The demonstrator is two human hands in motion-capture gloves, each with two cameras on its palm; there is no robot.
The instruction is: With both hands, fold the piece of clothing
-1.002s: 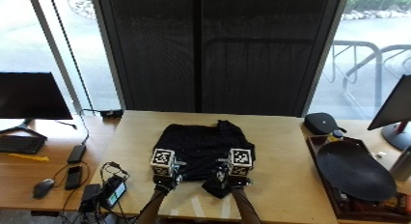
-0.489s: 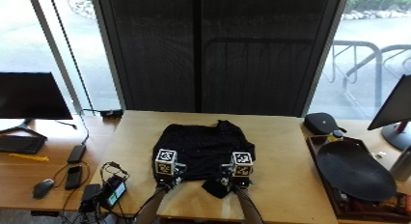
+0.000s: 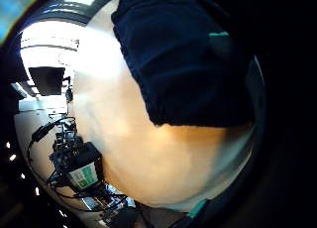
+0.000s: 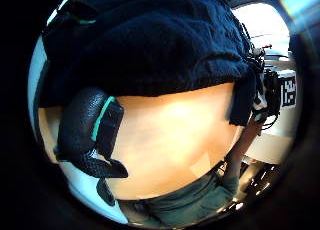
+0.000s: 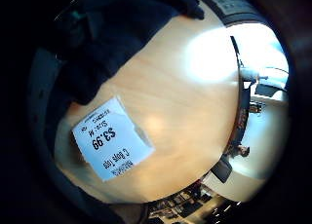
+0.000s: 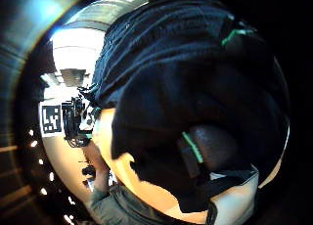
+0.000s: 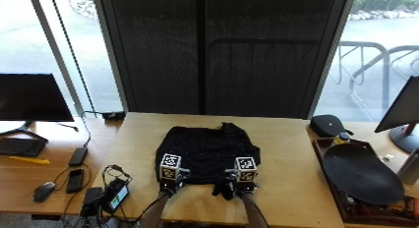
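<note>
as hands (image 7: 206, 183) grip, black garment (image 7: 208, 147) on table (image 7: 288, 164)

Daylit from behind, glare on the wood

Daylight enters through the windows (image 7: 59, 36) beside a dark blind (image 7: 216, 51); the table (image 7: 294, 154) shows bright glare in palm views, which bend and darken toward their edges.

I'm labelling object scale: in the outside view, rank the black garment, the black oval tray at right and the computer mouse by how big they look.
1. Black garment, though the black oval tray looks nearly as big.
2. Black oval tray.
3. Computer mouse, clearly smallest.
</note>
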